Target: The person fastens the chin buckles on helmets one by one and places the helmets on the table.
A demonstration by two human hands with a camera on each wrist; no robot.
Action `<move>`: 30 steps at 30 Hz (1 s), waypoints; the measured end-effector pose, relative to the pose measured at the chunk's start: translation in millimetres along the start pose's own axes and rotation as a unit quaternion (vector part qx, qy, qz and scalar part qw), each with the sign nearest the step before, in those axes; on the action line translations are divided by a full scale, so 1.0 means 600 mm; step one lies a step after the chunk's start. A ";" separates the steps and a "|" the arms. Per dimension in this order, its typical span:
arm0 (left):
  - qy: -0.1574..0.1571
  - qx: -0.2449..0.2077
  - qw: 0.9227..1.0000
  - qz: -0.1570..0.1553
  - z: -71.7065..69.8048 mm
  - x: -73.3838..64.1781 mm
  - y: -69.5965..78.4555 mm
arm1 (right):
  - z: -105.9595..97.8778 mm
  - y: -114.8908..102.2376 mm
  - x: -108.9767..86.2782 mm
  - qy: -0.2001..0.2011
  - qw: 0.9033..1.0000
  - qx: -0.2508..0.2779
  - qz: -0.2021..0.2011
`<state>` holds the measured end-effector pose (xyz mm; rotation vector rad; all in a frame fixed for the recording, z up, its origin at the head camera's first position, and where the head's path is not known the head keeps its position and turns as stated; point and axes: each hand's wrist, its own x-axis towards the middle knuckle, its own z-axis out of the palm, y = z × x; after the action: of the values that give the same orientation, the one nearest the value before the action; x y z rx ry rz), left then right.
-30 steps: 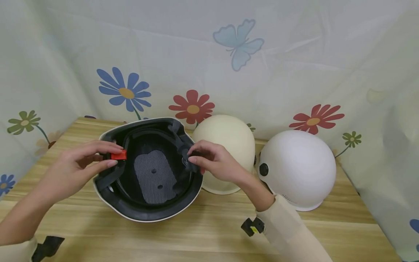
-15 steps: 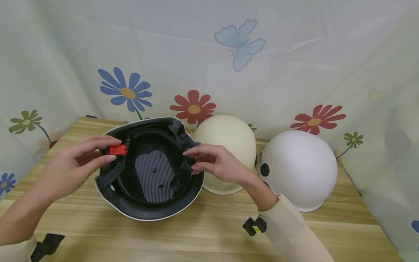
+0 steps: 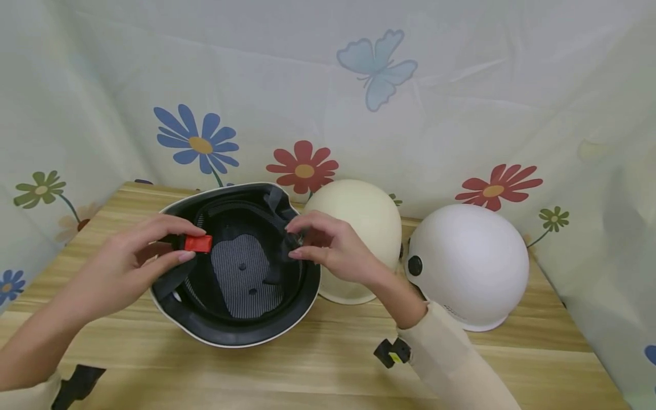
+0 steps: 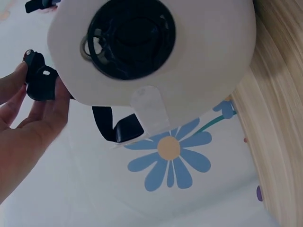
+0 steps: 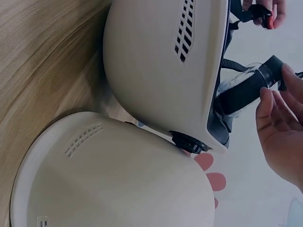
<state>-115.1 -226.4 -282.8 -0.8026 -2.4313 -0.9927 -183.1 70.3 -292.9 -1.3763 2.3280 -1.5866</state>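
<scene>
An upturned helmet (image 3: 233,336) with a black padded inside rests on the table at the left. My left hand (image 3: 128,262) pinches a buckle piece with a red tab (image 3: 198,244) over the helmet's left side; its dark back shows in the left wrist view. At the helmet's right rim, my right hand (image 3: 335,247) pinches the opposite black chin strap (image 5: 244,92) between thumb and fingers. A clear plastic wrap partly covers that strap in the right wrist view. The two strap ends are apart, with the padded hollow between them.
A cream helmet (image 3: 359,228) stands dome up right behind the upturned one. Further right is a white helmet (image 3: 471,262) with a black round fitting. The wooden table (image 3: 246,376) runs back to a flower-printed curtain (image 3: 461,85).
The red-tabbed buckle shifts left a little, then right toward the helmet's middle with my left hand. My right hand's fingers change their hold on the strap, staying at the right rim.
</scene>
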 end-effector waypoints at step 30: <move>-0.018 0.033 0.999 -0.005 0.005 0.007 0.009 | 0.054 0.007 0.026 0.015 1.000 -0.017 -0.004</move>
<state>-115.2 -219.4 -280.0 -0.7934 -2.4875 -0.9025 -180.5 36.5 -304.8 -1.3786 2.3794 -1.5886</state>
